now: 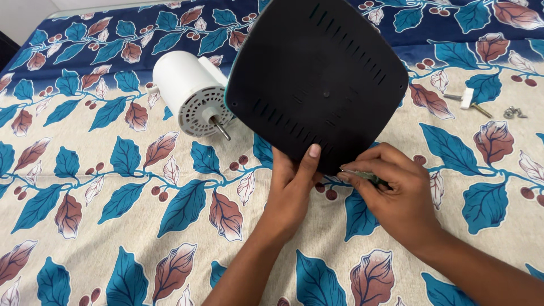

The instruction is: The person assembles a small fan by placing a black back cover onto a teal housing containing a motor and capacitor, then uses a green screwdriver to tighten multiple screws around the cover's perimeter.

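Note:
A black, rounded-square plastic cover (317, 79) with rows of vent slots stands tilted up on its near edge over the leaf-patterned cloth (113, 226). My left hand (292, 184) grips its lower edge, thumb pressed on the black face. My right hand (391, 195) sits just right of it, fingers pinched on a thin metal tool (362, 175) whose tip touches the cover's lower corner. Left of the cover, a white cylindrical motor (190, 90) lies on its side, its metal shaft (221, 128) pointing toward me.
At the far right, a small white piece with a metal pin (468, 101) lies on the cloth, and a few loose screws (514, 113) sit beside it. The cloth covers the whole surface, with a pale wall corner at top left.

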